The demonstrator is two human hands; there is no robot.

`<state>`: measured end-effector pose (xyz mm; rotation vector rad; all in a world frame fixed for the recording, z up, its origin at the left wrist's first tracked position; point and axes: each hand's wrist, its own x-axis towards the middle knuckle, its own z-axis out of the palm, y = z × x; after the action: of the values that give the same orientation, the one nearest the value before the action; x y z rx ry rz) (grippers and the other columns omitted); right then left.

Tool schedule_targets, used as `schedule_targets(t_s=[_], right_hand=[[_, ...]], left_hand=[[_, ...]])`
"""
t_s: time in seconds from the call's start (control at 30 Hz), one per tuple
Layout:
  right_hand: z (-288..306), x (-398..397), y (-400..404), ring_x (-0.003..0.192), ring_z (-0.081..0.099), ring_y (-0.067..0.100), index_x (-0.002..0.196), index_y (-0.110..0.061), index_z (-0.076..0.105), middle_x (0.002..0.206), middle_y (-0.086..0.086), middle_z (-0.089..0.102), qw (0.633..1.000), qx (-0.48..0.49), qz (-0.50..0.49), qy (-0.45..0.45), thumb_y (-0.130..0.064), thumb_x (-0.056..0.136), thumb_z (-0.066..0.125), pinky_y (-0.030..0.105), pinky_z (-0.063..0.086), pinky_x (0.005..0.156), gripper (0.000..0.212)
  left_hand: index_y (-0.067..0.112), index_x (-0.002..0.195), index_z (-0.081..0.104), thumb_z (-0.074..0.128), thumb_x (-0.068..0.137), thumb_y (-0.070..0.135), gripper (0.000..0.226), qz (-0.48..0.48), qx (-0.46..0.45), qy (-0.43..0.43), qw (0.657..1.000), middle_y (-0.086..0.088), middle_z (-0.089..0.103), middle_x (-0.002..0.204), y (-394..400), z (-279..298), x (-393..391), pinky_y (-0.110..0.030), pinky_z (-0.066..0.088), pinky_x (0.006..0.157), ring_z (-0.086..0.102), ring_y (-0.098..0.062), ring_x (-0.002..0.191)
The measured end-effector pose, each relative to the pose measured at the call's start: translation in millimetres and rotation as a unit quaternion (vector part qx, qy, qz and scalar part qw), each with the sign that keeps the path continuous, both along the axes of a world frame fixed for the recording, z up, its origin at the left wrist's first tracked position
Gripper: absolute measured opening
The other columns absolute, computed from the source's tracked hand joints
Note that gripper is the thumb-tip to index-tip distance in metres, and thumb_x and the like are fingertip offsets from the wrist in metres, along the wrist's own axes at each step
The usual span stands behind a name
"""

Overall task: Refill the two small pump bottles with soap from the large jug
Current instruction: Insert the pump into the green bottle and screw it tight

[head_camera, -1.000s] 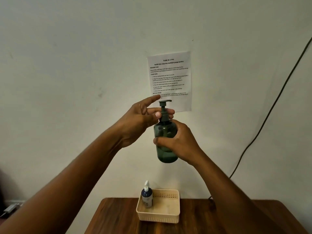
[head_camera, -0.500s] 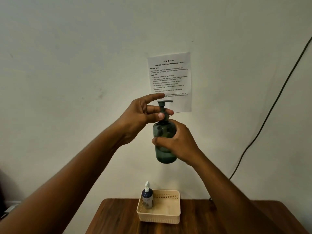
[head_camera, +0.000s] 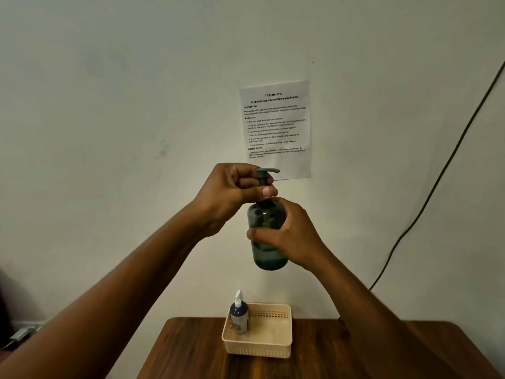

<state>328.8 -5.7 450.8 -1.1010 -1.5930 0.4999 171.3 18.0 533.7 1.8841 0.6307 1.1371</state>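
A dark green pump bottle (head_camera: 269, 255) is held upright in the air in front of the wall. My right hand (head_camera: 292, 236) grips its body from the right. My left hand (head_camera: 232, 192) curls around the grey pump head (head_camera: 266, 172) and its collar at the bottle's neck. Below, a small dark blue bottle (head_camera: 239, 314) with a white pump stands in the left corner of a cream plastic basket (head_camera: 273, 348). The large jug is out of sight.
The basket sits at the back of a brown wooden table (head_camera: 191, 351), against a pale wall. A printed task sheet (head_camera: 276, 124) is taped to the wall. A black cable (head_camera: 426, 198) runs down the wall at the right.
My left hand's fingers, spread before, have closed around the pump head and neck. The bottle and right hand have stayed at about the same height.
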Motion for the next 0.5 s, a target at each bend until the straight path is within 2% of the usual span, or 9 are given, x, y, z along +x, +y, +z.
schedule_targets(t_s=[0.13, 0.27, 0.37, 0.43, 0.5], right_hand=[[-2, -2, 8, 0.089, 0.060, 0.003, 0.115, -0.042, 0.050, 0.101, -0.029, 0.055, 1.000, -0.013, -0.009, -0.012, -0.046, 0.068, 0.085, 0.005, 0.043, 0.058, 0.059], [-9, 0, 19, 0.089, 0.061, 0.002, 0.115, -0.040, 0.052, 0.100, -0.028, 0.056, 1.000, -0.019, -0.021, -0.009, -0.049, 0.069, 0.084, 0.006, 0.042, 0.064, 0.056], [-18, 2, 30, 0.091, 0.061, 0.003, 0.115, -0.039, 0.053, 0.101, -0.027, 0.058, 0.999, -0.032, -0.017, -0.006, -0.051, 0.070, 0.084, 0.009, 0.044, 0.067, 0.056], [-25, 2, 38, 0.091, 0.062, 0.003, 0.112, -0.040, 0.054, 0.102, -0.026, 0.059, 0.999, -0.039, -0.021, -0.006, -0.054, 0.068, 0.084, 0.010, 0.045, 0.068, 0.055], [-35, 3, 50, 0.091, 0.062, 0.003, 0.111, -0.042, 0.054, 0.102, -0.027, 0.059, 0.999, -0.045, -0.028, -0.008, -0.057, 0.066, 0.083, 0.010, 0.044, 0.068, 0.055]], left_hand=[[0.001, 0.114, 0.072, 0.075, 0.088, 0.006, 0.027, 0.006, -0.001, 0.013, 1.000, -0.012, 0.081, 0.101, 5, -5, -2, -0.025, 0.060, 0.085, 0.078, -0.024, 0.098], [0.017, 0.127, 0.069, 0.064, 0.101, 0.026, 0.028, 0.074, 0.059, 0.052, 0.994, 0.003, 0.076, 0.120, 11, -15, -10, -0.033, 0.055, 0.102, 0.070, -0.011, 0.115], [0.030, 0.146, 0.054, 0.053, 0.102, 0.050, 0.048, 0.173, 0.097, 0.106, 0.974, 0.007, 0.060, 0.145, 21, -35, -20, -0.042, 0.047, 0.112, 0.057, -0.012, 0.131], [0.034, 0.157, 0.037, 0.046, 0.100, 0.060, 0.063, 0.208, 0.113, 0.149, 0.960, 0.004, 0.043, 0.161, 30, -51, -26, -0.040, 0.035, 0.118, 0.041, -0.018, 0.146], [0.034, 0.162, 0.023, 0.041, 0.100, 0.062, 0.070, 0.222, 0.140, 0.185, 0.947, 0.007, 0.023, 0.170, 41, -68, -31, -0.037, 0.021, 0.123, 0.020, -0.013, 0.156]])
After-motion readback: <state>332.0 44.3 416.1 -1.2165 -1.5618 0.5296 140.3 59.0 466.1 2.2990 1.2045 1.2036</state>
